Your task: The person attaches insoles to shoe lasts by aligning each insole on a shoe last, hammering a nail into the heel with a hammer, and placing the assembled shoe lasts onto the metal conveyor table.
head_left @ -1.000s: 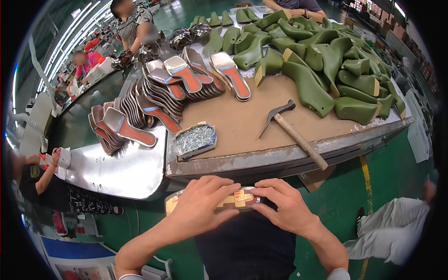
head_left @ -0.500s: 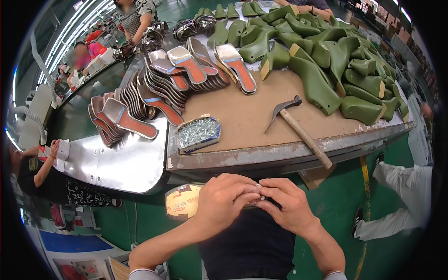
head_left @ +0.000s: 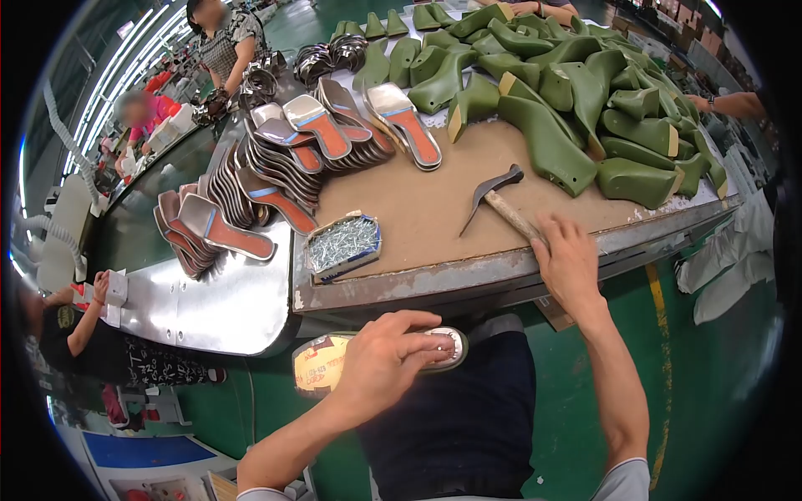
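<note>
Left hand (head_left: 388,359): grip closed around lasted shoe (head_left: 320,364), over lap (head_left: 451,422). Right hand (head_left: 570,265): fingers curved at handle of hammer (head_left: 508,212); whether grip closed, cannot tell. Hammer on surface (head_left: 434,238), between nail box (head_left: 351,270) and green shoe lasts (head_left: 547,153).

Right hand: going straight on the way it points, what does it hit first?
Likely the hammer handle, right at the right hand's fingers; depth unclear, may be touching. Just past it, the green shoe mold.
</note>
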